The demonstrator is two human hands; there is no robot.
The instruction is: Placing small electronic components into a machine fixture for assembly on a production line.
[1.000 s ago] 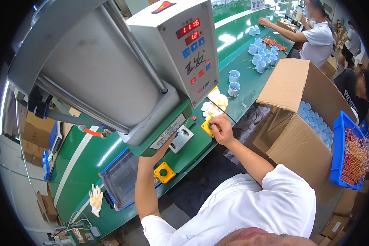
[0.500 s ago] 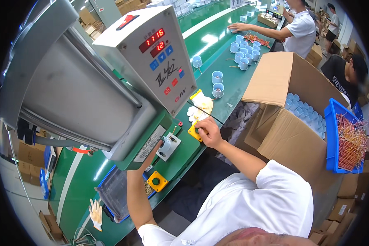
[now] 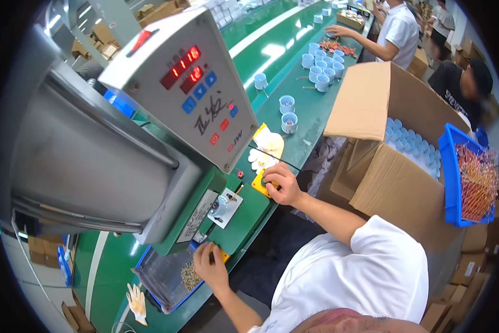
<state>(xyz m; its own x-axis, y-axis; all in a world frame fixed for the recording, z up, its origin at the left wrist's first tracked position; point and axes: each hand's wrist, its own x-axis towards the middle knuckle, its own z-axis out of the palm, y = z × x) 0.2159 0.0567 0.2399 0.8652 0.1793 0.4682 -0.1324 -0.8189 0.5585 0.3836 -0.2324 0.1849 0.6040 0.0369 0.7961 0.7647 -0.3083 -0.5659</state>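
My right hand (image 3: 283, 184) is closed over a yellow push-button box (image 3: 259, 185) at the front of the green press base, its fingers curled on the dark button. My left hand (image 3: 209, 266) lies over the other yellow button box (image 3: 225, 255), fingers bent and apart; they hide its button. Between my hands a light-blue cup (image 3: 220, 207) sits on its side on the white fixture plate (image 3: 232, 212), under the press head, with a thin lead sticking out. The grey press (image 3: 94, 150) with its control box (image 3: 205, 94) rises at the left.
White-and-yellow gloves (image 3: 269, 147) lie beyond my right hand, near two blue cups (image 3: 288, 122). A tray (image 3: 166, 277) holds small brass parts. On the right stand an open carton (image 3: 360, 100) of cups and a blue bin (image 3: 452, 183) of leads. A co-worker's arm (image 3: 360, 38) reaches across the bench.
My left hand has drawn back from the cup at the fixture to the nearer yellow button box. My right hand has stayed on its button box. The view has shifted slightly.
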